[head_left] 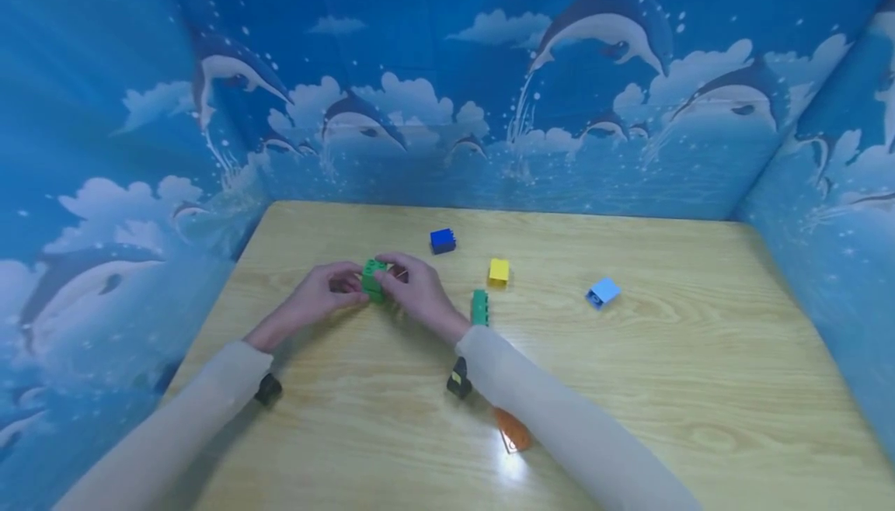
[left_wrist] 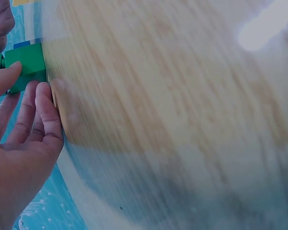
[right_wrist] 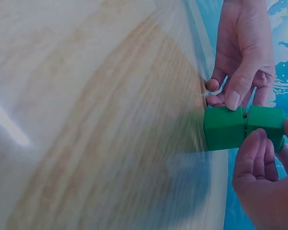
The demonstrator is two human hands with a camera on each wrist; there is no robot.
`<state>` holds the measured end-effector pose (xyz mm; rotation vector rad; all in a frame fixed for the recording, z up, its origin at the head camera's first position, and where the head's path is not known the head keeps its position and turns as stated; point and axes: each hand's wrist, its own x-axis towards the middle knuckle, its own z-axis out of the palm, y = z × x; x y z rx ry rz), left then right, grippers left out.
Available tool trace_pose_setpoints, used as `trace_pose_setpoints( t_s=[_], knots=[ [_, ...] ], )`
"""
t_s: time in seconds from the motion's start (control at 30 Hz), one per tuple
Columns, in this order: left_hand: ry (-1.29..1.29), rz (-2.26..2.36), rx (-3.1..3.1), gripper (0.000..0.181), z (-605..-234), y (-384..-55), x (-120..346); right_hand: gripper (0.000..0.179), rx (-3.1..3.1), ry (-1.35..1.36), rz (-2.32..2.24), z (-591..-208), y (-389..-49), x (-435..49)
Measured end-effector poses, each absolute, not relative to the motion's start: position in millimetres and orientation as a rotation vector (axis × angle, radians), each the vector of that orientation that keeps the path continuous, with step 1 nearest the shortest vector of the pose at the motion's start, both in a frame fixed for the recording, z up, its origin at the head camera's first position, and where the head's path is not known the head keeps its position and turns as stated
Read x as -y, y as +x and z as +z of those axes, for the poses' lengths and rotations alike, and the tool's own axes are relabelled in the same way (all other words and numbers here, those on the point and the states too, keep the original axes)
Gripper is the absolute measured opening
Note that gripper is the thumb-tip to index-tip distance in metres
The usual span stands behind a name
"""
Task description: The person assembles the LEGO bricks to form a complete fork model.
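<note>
Over the left part of the table, my left hand (head_left: 323, 291) and right hand (head_left: 421, 291) meet at two green toy bricks (head_left: 373, 278), one above the other. In the right wrist view a narrow gap shows between the lower brick (right_wrist: 224, 128) and the upper brick (right_wrist: 266, 119). My left thumb and fingers pinch the lower one close to the tabletop, as the left wrist view also shows on that green brick (left_wrist: 28, 63). The fingers and thumb of my right hand (right_wrist: 261, 189) grip the upper one. Studs show on its top in the head view.
Beyond my right hand lie a dark blue brick (head_left: 443, 241), a yellow brick (head_left: 499, 272) and a long green brick (head_left: 479, 307). A light blue brick (head_left: 603, 292) sits farther right. An orange piece (head_left: 513, 429) is partly under my right sleeve. Dolphin-print cloth (head_left: 447, 161) walls the table.
</note>
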<state>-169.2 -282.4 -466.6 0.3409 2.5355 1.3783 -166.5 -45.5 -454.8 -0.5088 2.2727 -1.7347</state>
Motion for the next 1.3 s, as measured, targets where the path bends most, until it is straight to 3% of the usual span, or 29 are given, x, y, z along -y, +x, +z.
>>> trace_pose_setpoints(
  t_s=[0.67, 1.3],
  knots=[
    [0.360, 1.387, -2.495, 0.038, -467.8, -169.7, 284.6, 0.036, -2.254, -0.565, -1.652, -444.2, -170.3, 40.2],
    [0.370, 1.416, -2.459, 0.042, -468.0, -170.4, 290.8, 0.037, -2.303, -0.527, -1.455, -427.5, -178.1, 49.3]
  ],
)
